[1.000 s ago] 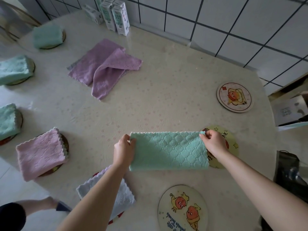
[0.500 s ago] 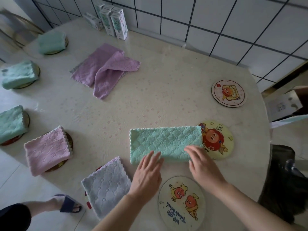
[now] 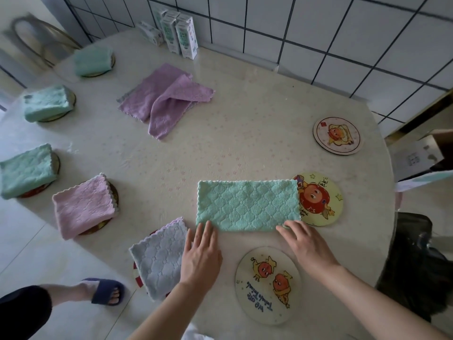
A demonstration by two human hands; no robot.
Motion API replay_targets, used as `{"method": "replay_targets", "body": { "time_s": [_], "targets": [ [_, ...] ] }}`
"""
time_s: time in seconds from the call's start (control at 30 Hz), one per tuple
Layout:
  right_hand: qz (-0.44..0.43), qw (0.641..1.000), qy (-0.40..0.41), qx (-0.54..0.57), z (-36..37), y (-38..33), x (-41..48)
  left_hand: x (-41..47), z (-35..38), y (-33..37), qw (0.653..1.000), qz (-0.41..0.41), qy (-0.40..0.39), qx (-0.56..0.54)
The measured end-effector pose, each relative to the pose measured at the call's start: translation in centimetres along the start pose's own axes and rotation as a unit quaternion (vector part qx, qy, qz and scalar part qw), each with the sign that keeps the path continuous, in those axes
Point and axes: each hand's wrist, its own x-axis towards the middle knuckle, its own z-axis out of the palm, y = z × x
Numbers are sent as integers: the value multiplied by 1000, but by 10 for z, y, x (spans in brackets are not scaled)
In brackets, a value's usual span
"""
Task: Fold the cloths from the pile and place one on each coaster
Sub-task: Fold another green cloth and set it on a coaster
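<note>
The long folded cloth (image 3: 247, 204) lies on the tabletop (image 3: 245, 133), its right end overlapping the middle coaster (image 3: 323, 200). The front coaster (image 3: 268, 285) lies before it, the rear coaster (image 3: 338, 136) behind and right. The cloth pile (image 3: 164, 101) lies behind and left.

Green cloth (image 3: 247, 204): folded strip, flat by the table's (image 3: 245, 133) near edge; right end overlaps a coaster (image 3: 323, 200).
Left hand (image 3: 201, 256): flat, fingertips touching near-left corner.
Right hand (image 3: 306, 246): flat, fingertips on near-right corner.
Pile (image 3: 161, 101): purple cloths, toward far edge.
</note>
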Motion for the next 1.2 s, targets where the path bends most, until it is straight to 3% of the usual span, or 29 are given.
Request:
{"method": "replay_targets", "body": {
  "time_s": [0.2, 0.43, 0.6, 0.77, 1.0, 1.2],
  "targets": [
    [21, 999, -41, -19, -17, -10, 19, 7, -7, 4, 1000, -15, -26, -3],
    [-1, 999, 40, -4, -22, -16, 27, 33, -25, -15, 998, -38, -27, 43],
    [-54, 991, 79, 99, -29, -37, 21, 44, -30, -13, 995, -79, -28, 48],
    [-80, 972, 83, 206, -36, -62, 7, 23, -9, 18, 993, 113, 37, -14],
    [-95, 946, 46, 307, -45, -80, -12, 9, -1, 30, 961, 208, 131, -126],
    [-109, 974, 42, 194, -22, -42, -6, 1, 13, 6, 944, 303, 92, -91]
  ]
}}
